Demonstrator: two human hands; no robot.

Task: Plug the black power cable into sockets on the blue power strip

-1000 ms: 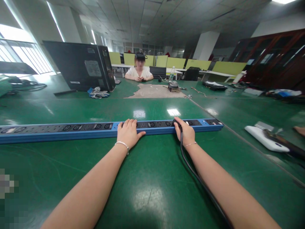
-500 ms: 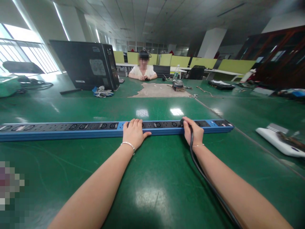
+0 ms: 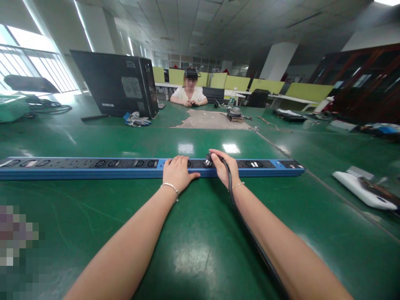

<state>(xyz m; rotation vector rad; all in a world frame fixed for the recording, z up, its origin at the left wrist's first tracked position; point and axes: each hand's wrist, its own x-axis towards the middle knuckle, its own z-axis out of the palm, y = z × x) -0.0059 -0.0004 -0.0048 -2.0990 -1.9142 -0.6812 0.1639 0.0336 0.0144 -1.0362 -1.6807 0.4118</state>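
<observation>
A long blue power strip (image 3: 93,173) with black sockets along its top lies across the green table. My left hand (image 3: 177,171) is closed over its middle, fingers across the top and thumb stretched along the near edge. To the right of it, my right hand (image 3: 225,168) pinches a black plug (image 3: 208,158). The plug's metal prongs show, pointing down and left, and it is tilted just over the sockets, out of them. A black cord (image 3: 250,231) runs from the plug under my right wrist and along the forearm. Both hands hide some sockets.
A black computer case (image 3: 115,85) stands at the back left with gloves (image 3: 136,119) beside it. Across the table (image 3: 93,216) sits a person (image 3: 189,93). A bottle (image 3: 233,96) stands at the back. A white device (image 3: 364,189) lies at the right.
My right hand has carried the plug leftward along the strip, away from a socket further right, and its prongs now show. My left hand stays on the strip.
</observation>
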